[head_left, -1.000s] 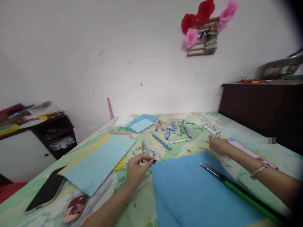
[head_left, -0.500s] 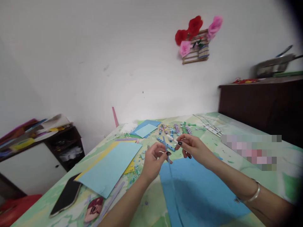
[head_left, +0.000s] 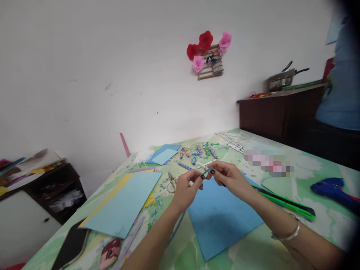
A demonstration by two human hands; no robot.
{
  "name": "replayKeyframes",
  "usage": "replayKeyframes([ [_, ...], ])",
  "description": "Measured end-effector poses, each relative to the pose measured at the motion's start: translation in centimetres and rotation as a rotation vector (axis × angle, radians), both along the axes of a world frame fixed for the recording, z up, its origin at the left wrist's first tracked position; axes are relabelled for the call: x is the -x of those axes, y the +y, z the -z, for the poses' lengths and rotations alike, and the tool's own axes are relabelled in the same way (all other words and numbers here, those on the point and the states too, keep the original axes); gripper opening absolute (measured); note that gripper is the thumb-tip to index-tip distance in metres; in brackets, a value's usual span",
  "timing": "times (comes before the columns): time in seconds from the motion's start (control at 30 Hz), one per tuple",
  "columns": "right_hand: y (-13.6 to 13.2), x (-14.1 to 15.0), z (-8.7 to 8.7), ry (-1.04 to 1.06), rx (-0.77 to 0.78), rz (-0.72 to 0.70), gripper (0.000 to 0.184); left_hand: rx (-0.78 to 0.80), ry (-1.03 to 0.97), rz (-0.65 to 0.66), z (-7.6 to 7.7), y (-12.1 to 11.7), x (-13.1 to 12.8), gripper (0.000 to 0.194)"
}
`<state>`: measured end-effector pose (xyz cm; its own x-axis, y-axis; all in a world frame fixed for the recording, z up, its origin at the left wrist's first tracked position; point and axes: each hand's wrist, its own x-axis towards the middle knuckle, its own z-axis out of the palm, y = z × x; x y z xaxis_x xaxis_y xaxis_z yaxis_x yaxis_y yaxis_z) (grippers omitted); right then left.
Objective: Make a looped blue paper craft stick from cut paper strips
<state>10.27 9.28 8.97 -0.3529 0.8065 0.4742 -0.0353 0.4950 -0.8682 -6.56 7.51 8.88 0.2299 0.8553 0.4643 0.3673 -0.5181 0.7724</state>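
Note:
My left hand (head_left: 185, 187) and my right hand (head_left: 229, 177) meet above the table, fingertips almost touching. The right hand pinches a thin white stick (head_left: 203, 165) that points up and to the left. The left hand pinches the end of a narrow blue paper strip (head_left: 180, 221), which hangs down below my left wrist. Both hands hover over a blue paper sheet (head_left: 222, 217) lying on the green patterned table (head_left: 281, 187).
A light blue sheet (head_left: 123, 204) on yellow paper lies left. A black phone (head_left: 71, 245) is near the front left corner. Small scissors (head_left: 170, 182), rolled paper pieces (head_left: 199, 152), a green-handled cutter (head_left: 284, 202) and a blue tool (head_left: 333, 189) lie around. A person in blue (head_left: 341, 75) stands at right.
My right hand reached out to the table, took up the white stick and came back to meet the left hand, which lifted the blue strip. The view swung right, showing a standing person.

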Motion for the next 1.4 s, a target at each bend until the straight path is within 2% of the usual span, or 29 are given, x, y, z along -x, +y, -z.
replayKeyframes([
  [0.23,-0.3,0.2,0.7,-0.063,0.006,-0.016,0.028,-0.018,0.013,-0.055,2.2,-0.8,0.5,0.014],
  [0.5,-0.2,0.1,0.8,0.003,0.080,-0.015,0.023,-0.011,-0.001,-0.057,2.8,-0.6,0.2,0.013],
  [0.7,0.1,0.2,1.6,-0.175,-0.073,0.113,0.020,0.006,-0.059,-0.032,3.3,-0.5,0.3,0.016],
  [0.8,0.0,0.4,1.9,-0.235,-0.124,0.128,0.018,0.032,-0.183,0.035,3.3,-0.6,0.1,0.015],
  [0.83,-0.1,0.5,2.0,-0.240,-0.132,0.126,0.018,0.047,-0.258,0.064,3.3,-0.6,0.0,0.019],
  [0.97,-0.8,1.0,2.1,-0.202,-0.125,0.083,0.016,0.077,-0.485,0.109,3.3,-1.0,-0.6,0.057],
  [1.07,-1.3,1.2,2.0,-0.160,-0.060,0.026,0.016,0.008,-0.488,0.098,3.3,-1.2,-0.5,0.064],
  [1.13,-1.4,1.1,1.9,-0.138,0.015,-0.045,0.016,-0.067,-0.434,0.086,3.3,-1.2,-0.3,0.058],
  [1.3,-1.1,0.3,1.7,-0.127,0.212,-0.270,0.029,-0.287,-0.159,0.093,3.2,-1.4,0.4,0.017],
  [1.4,-0.8,-0.1,1.8,-0.157,0.306,-0.325,0.034,-0.319,-0.131,0.073,3.2,-1.5,0.5,0.014],
])
